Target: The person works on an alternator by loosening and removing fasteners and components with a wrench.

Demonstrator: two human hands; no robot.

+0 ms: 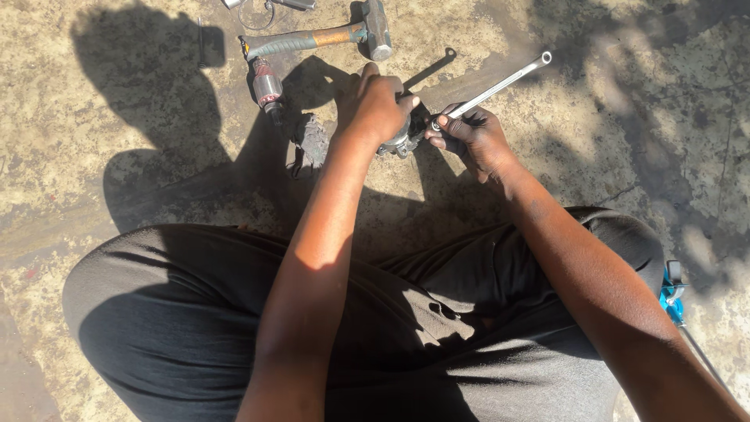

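Note:
My left hand (375,105) is clamped over a grey metal machine part (402,141) held just above the concrete ground, hiding most of it. My right hand (473,141) grips the near end of a long silver spanner (500,84), whose near end meets the part and whose ring end points up and to the right. My legs in dark trousers fill the lower half of the view.
A hammer (336,35) with a grey head lies at the top. Below it is a motor armature (267,86) with copper windings. A dark metal piece (311,141) rests left of my hands. A blue tool (672,293) sits by my right knee.

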